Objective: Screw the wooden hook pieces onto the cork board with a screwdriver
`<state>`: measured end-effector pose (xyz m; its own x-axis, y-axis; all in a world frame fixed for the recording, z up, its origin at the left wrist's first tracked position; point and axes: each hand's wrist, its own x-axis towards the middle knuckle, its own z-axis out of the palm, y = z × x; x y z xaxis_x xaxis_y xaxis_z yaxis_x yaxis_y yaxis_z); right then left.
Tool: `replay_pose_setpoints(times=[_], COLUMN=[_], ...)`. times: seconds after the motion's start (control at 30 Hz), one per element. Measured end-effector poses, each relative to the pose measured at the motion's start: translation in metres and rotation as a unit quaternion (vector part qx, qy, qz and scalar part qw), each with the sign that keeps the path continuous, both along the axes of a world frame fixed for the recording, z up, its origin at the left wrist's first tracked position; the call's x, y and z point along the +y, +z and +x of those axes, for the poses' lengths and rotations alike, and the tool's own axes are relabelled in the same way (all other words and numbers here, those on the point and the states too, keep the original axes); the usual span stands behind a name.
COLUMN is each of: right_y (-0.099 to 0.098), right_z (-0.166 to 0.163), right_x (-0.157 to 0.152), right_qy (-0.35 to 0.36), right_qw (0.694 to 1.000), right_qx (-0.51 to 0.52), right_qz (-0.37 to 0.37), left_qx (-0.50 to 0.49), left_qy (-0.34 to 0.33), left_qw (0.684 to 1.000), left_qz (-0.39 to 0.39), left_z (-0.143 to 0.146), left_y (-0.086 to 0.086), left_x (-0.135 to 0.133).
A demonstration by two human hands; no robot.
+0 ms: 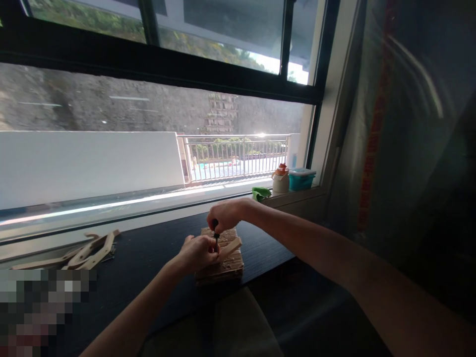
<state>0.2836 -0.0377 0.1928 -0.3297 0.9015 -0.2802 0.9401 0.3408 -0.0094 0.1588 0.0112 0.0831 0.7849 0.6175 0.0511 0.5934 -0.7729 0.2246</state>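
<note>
A screwdriver (216, 227) with a dark handle stands upright in my right hand (226, 214), which is closed around it from above. Its tip points down at a pale wooden strip (231, 249). My left hand (199, 252) pinches the strip's near end beside the tip; its fingers partly hide the tip, and a screw there cannot be made out. Under the strip lies a rough, layered brown block (226, 267) that looks like stacked corrugated cardboard, with small crumbs on top.
Wooden hanger-like pieces (89, 252) lie on the dark table (148, 258) at left. On the window sill stand a green cloth (261, 193), a white bottle with an orange top (280, 181) and a teal box (302, 180). A large window rises behind; a curtain (394, 129) hangs at right.
</note>
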Motion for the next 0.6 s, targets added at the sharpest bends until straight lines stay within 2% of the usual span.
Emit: replay_pose_setpoints(times=[0.27, 0.43, 0.6], right_y=[-0.004, 0.005, 0.002], right_z=[0.002, -0.012, -0.015], right_x=[0.001, 0.005, 0.012], right_qy=[-0.027, 0.0, 0.009], right_qw=[1.0, 1.0, 0.999], right_qx=[-0.003, -0.026, -0.047], right_qz=[0.007, 0.004, -0.005], left_qx=[-0.009, -0.004, -0.008], left_qy=[-0.008, -0.004, -0.002], left_qw=[1.0, 1.0, 1.0], left_qz=[0.001, -0.003, -0.011], left_z=[-0.001, -0.001, -0.001], left_y=[0.005, 0.003, -0.002], left_x=[-0.004, -0.003, 0.002])
